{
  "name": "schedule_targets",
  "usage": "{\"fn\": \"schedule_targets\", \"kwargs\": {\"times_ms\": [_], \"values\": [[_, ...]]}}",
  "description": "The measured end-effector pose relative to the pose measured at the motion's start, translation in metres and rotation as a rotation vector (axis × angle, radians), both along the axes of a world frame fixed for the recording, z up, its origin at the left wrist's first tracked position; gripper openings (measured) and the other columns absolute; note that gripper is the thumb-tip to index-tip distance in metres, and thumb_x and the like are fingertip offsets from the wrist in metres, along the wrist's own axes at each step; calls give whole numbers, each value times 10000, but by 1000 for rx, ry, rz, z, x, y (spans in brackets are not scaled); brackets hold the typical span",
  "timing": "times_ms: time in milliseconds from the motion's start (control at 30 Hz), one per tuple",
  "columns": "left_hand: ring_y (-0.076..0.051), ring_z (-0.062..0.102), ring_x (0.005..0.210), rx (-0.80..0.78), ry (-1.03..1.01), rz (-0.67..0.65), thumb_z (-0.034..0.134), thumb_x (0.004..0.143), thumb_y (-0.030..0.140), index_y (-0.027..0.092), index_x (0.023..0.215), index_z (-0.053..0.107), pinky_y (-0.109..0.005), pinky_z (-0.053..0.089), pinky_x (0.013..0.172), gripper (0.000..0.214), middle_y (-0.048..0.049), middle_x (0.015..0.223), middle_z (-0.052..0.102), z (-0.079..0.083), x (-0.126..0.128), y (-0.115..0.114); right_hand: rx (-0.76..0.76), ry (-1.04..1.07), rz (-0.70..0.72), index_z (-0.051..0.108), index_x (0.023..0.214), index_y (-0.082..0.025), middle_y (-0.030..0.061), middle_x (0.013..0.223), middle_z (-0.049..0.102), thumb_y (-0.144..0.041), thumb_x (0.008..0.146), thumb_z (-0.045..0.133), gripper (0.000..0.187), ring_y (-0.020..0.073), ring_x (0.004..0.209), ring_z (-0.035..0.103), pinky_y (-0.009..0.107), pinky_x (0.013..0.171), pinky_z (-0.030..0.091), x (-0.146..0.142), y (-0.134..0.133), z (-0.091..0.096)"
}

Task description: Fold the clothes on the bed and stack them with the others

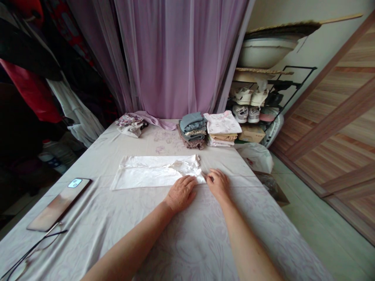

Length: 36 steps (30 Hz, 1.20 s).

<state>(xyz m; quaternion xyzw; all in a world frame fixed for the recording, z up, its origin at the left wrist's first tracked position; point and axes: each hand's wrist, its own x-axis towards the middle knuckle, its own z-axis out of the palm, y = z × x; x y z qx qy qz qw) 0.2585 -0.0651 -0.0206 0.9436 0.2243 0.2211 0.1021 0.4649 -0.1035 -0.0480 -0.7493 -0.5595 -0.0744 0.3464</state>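
A white garment (143,173) lies folded into a long strip across the table, with ruffled, lacy trim toward its right end. My left hand (181,194) rests flat on its near edge, fingers stretched out over the cloth. At the right end, my right hand (218,182) has thumb and forefinger pinched at the corner of the garment. Beyond it stand two piles of folded clothes: a grey and brown stack (191,130), and beside it a stack topped by a white and pink garment (223,123).
Crumpled cloth (131,125) lies at the far left corner of the covered table (140,230). A phone (60,205) and glasses (38,248) lie near the left edge. Behind hangs a purple curtain (170,58); a shoe rack (281,84) stands at the right.
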Motion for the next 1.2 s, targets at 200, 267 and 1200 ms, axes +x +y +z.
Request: {"fn": "schedule_targets", "kwargs": {"times_ms": [200, 267, 1200], "values": [[-274, 457, 1320, -18, 49, 9, 528, 901, 407, 169, 1401, 454, -464, 372, 1109, 559, -144, 1382, 557, -2, 7, -1, 4, 25, 37, 662, 778, -215, 100, 1077, 701, -244, 849, 499, 180, 243, 1100, 579, 416, 1004, 403, 2, 2, 2], [-282, 469, 1293, -35, 77, 26, 565, 879, 423, 174, 1367, 498, -460, 377, 1103, 552, -132, 1363, 569, 4, 10, -3, 31, 44, 48, 661, 831, -205, 107, 1048, 707, -254, 857, 491, 178, 243, 1068, 596, 407, 985, 420, 1, 1, 6], [-273, 303, 1452, -55, 189, -21, 412, 936, 564, 178, 1509, 328, -468, 237, 1184, 696, -113, 1557, 371, -5, -12, -4, -51, 3, 73, 630, 859, -228, 89, 1163, 678, -254, 821, 522, 118, 253, 1144, 566, 434, 980, 397, -10, -9, 2]]}}
